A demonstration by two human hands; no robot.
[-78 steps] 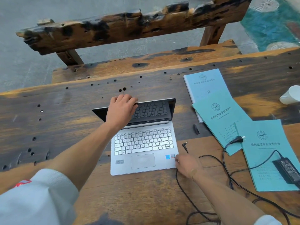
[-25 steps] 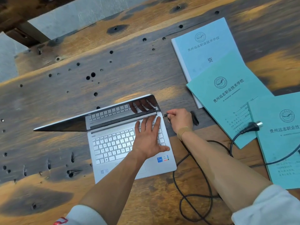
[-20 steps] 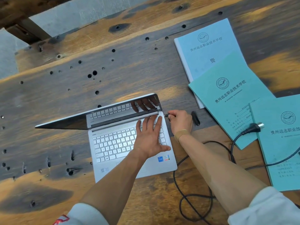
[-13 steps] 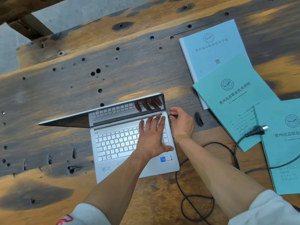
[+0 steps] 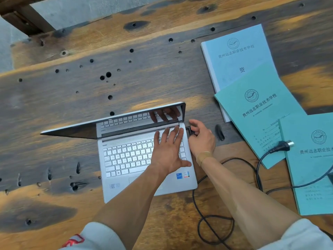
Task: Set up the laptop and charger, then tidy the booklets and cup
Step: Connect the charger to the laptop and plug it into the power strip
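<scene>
The silver laptop (image 5: 126, 159) stands open on the wooden table (image 5: 72, 98), its dark screen leaning far back. My left hand (image 5: 168, 150) lies flat on the right half of the keyboard, fingers spread. My right hand (image 5: 201, 138) pinches the charger's black connector (image 5: 191, 131) against the laptop's right side near the hinge. The black cable (image 5: 212, 222) loops across the table to a wall plug (image 5: 280, 146) lying on the booklets. Three booklets overlap at the right: a pale blue one (image 5: 237, 56), a teal one (image 5: 259, 114) and another teal one (image 5: 313, 163). No cup is in view.
A dark knot hole (image 5: 220, 132) sits just right of my right hand. The table's far edge and a wooden bench leg (image 5: 19, 20) show at the top left, with grey floor (image 5: 77, 9) behind.
My right hand has brought the connector from just off the laptop's corner up against its right side. My left hand has stayed on the keyboard. The view has shifted slightly.
</scene>
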